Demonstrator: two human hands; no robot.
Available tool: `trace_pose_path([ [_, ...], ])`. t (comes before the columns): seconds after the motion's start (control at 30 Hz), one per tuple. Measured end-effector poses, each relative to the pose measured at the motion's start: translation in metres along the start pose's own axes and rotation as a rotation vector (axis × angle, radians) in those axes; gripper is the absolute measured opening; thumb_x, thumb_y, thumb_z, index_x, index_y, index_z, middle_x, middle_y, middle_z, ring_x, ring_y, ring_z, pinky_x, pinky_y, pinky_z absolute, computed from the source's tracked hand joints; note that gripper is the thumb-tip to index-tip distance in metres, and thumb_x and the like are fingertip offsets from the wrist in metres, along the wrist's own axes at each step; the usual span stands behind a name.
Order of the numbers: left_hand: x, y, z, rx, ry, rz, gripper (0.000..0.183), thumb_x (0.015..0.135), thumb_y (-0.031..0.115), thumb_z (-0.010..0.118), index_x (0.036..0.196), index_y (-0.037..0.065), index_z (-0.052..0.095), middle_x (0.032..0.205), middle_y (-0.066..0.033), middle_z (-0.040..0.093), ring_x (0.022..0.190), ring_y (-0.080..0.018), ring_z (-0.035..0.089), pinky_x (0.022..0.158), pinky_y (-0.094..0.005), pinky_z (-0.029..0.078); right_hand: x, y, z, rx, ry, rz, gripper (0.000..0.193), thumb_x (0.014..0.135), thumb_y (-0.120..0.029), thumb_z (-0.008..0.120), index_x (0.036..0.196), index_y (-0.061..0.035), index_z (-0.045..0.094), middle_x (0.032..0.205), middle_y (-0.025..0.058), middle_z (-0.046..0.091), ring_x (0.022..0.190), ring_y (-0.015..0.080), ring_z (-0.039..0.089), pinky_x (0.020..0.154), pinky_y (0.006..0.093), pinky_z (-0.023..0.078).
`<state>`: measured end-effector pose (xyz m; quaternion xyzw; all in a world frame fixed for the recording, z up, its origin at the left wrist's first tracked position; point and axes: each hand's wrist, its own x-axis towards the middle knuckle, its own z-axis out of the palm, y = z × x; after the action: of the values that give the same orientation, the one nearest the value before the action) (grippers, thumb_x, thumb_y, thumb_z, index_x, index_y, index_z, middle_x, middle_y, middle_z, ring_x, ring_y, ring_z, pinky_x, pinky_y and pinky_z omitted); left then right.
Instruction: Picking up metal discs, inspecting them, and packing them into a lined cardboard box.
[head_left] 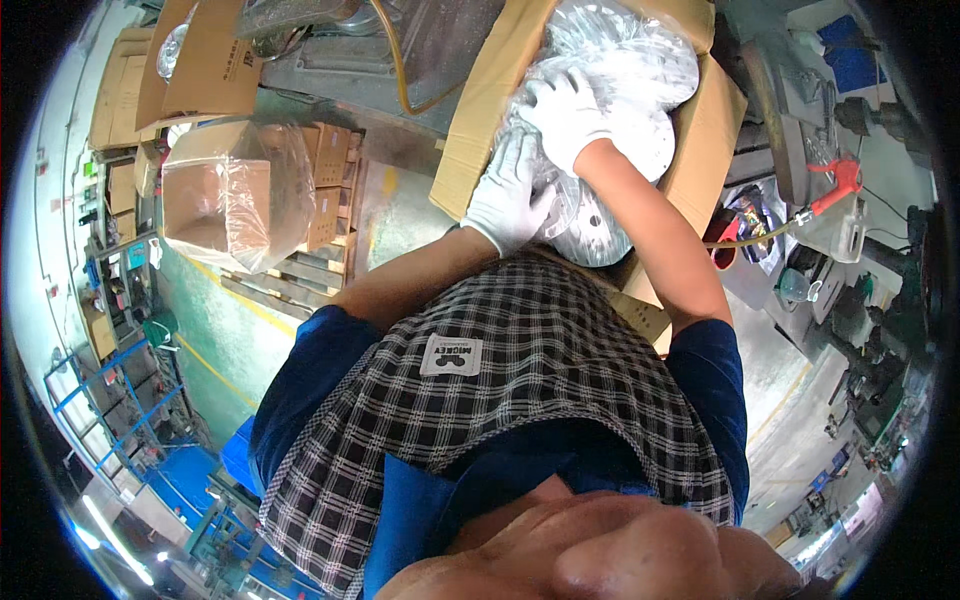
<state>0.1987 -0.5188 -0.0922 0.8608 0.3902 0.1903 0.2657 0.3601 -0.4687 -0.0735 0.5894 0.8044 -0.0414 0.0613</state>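
Observation:
A large cardboard box (482, 105) stands in front of me with its flaps up. It holds several round metal discs (648, 138) in clear plastic wrap (590, 50); one at the near end (597, 228) has holes in it. Both my hands wear white gloves. My left hand (508, 198) lies along the box's left inner side, its fingers stretched forward and thumb apart, touching the plastic. Farther in, my right hand (568, 118) rests on the wrapped discs with its fingers spread. What lies under the palms is hidden.
At left, a plastic-covered carton (225, 195) sits by wooden pallets (285, 285). Another open carton (205, 65) is behind it. A yellow hose (400, 85) hangs near the box. On the right are a red-handled air gun (835, 188) and a clear bottle (850, 230).

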Motion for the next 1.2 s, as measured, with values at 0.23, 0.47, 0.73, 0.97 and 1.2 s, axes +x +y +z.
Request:
trace_pose_path([
  [0.23,0.018,0.004,-0.004,0.015,-0.029,-0.048,0.071,0.083,0.034,0.057,0.135,-0.007,0.032,0.137,-0.032,0.031,0.128,-0.0454,0.03,0.107,-0.0469,0.027,-0.029,0.012,0.012,0.248,0.233,0.021,0.05,0.08,-0.032,0.057,0.127,-0.0158,0.051,0.134,0.0104,0.045,0.13,0.032,0.032,0.11,0.0477,0.02],
  [0.47,0.029,0.01,-0.005,0.218,-0.035,-0.017,0.061,0.079,0.034,0.062,0.123,-0.005,0.047,0.13,-0.0294,0.039,0.121,-0.0432,0.038,0.104,-0.0491,0.03,-0.043,0.005,0.003,0.043,0.201,0.433,0.058,0.081,-0.035,0.053,0.135,-0.0172,0.044,0.141,0.0144,0.037,0.13,0.0399,0.03,0.108,0.0534,0.019],
  [0.73,0.07,0.024,0.0,0.104,0.16,0.294,0.078,0.072,0.04,0.069,0.133,0.0,0.04,0.136,-0.0266,0.036,0.128,-0.0473,0.029,0.106,-0.0558,0.022,-0.038,0.021,0.022,0.205,0.112,0.412,0.053,0.082,-0.025,0.046,0.135,-0.0161,0.045,0.148,0.0095,0.029,0.137,0.037,0.02,0.11,0.0517,0.016],
  [0.97,0.076,0.017,0.002,0.19,0.004,0.104,0.08,0.07,0.055,0.066,0.127,0.001,0.048,0.135,-0.0247,0.04,0.128,-0.0441,0.03,0.109,-0.0519,0.018,-0.037,0.096,-0.078,0.682,0.474,0.538,0.046,0.086,-0.039,0.054,0.12,-0.0078,0.057,0.114,0.0171,0.06,0.108,0.0329,0.056,0.094,0.0381,0.043],
  [1.2,0.087,0.028,0.006,0.132,-0.053,0.107,0.079,0.069,0.054,0.067,0.13,0.007,0.047,0.135,-0.0249,0.039,0.128,-0.0446,0.029,0.108,-0.0528,0.019,0.09,0.263,-0.021,0.084,0.354,0.761,0.077,0.084,-0.066,0.038,0.135,-0.0085,0.043,0.132,0.0188,0.048,0.125,0.0335,0.044,0.104,0.0422,0.033],
])
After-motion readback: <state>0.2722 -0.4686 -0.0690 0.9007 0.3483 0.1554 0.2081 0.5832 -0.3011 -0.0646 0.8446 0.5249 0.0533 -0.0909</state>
